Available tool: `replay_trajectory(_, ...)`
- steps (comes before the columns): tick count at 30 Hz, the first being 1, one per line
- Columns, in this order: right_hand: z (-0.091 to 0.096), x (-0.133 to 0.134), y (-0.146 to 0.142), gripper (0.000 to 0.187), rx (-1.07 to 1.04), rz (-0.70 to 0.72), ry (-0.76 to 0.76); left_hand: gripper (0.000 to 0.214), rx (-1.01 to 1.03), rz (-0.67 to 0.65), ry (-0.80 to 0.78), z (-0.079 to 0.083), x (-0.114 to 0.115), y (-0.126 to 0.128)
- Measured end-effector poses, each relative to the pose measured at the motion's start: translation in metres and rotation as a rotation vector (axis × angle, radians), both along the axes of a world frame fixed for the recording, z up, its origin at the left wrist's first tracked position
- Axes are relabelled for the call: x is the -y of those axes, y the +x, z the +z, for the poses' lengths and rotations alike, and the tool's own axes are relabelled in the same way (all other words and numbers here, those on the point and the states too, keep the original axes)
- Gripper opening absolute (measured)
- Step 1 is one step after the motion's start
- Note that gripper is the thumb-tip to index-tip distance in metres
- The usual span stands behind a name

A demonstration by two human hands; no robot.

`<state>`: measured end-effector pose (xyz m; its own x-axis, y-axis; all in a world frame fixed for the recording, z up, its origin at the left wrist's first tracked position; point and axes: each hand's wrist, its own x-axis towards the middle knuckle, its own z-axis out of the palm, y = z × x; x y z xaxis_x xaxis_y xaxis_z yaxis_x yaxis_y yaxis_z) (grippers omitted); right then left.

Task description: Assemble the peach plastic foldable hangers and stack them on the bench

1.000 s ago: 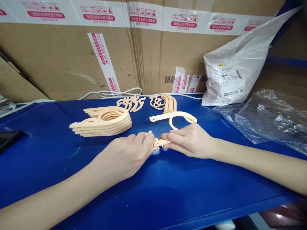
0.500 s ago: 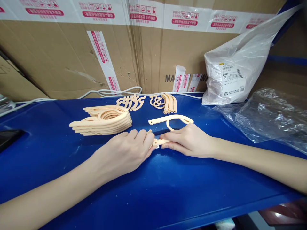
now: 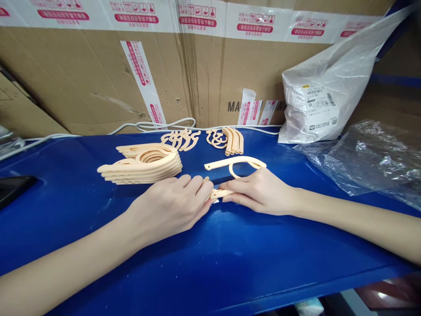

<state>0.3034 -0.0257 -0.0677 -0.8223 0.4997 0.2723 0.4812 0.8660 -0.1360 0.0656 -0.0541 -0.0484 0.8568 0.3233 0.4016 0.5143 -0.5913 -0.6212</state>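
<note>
My left hand is closed in a fist round a beige plastic piece, mostly hidden, whose tip pokes out above the fingers. Thumb and fingers of my right hand pinch a beige hanger arm. Its holed end meets the left hand's piece; the exact join is hidden. Just behind my right hand lies another curved hanger arm with a looped part, partly covered by the hand. Beyond my left hand, several folded hangers are stacked in a pile.
Loose beige hooks and a group of curved hanger arms lie near the back of the blue table. A white cable runs along the cardboard box. A white bag and clear plastic are at right.
The view has shifted very slightly. Both hands keep their grip, and the parts between them have barely moved.
</note>
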Motion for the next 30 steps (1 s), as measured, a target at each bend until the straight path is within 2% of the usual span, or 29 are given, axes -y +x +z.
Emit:
replay_trajectory(5,0.001,-0.001,0.000,0.044,-0.004,-0.003,-0.025,0.027,0.045,-0.016,-0.044,-0.002,-0.002,-0.001)
replay_trajectory(15,0.002,0.001,-0.001,0.044,-0.013,0.031,0.123,0.031,0.086,-0.020,-0.128,-0.003,0.000,0.001)
replay_trajectory(22,0.003,0.001,-0.002,0.043,0.005,0.108,0.224,0.029,0.112,-0.087,-0.242,-0.006,0.005,0.002)
replay_trajectory(27,0.006,0.004,-0.003,0.034,-0.163,0.148,0.353,0.033,0.207,-0.080,-0.335,-0.007,0.007,0.003)
replay_trajectory(30,0.010,0.005,-0.002,0.025,-0.316,0.019,0.410,0.033,0.232,-0.036,-0.311,-0.004,0.007,0.002)
